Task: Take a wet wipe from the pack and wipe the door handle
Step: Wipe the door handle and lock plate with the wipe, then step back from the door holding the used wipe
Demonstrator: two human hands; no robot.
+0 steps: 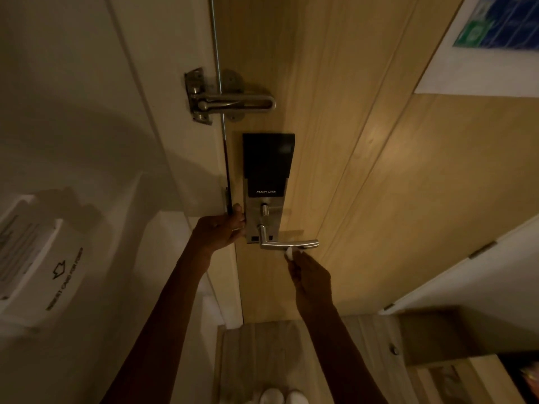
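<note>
Wiping is under way; the right hand (310, 279) has its grip closed on a bunched wet wipe (289, 253), pressed under the door handle (287, 244); the left hand (219, 228) clasps the door (364, 170) edge; next, rub along the lever's top.

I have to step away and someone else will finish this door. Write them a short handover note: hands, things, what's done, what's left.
Left hand: gripping the door edge beside the lock plate, steadying it.
Right hand: pinching a bunched wipe just under the handle.
Pack: not in view.
Done: wipe taken and brought to the handle.
Left: cannot tell how much of the lever is wiped; cover its full length and the neck near the plate.
</note>
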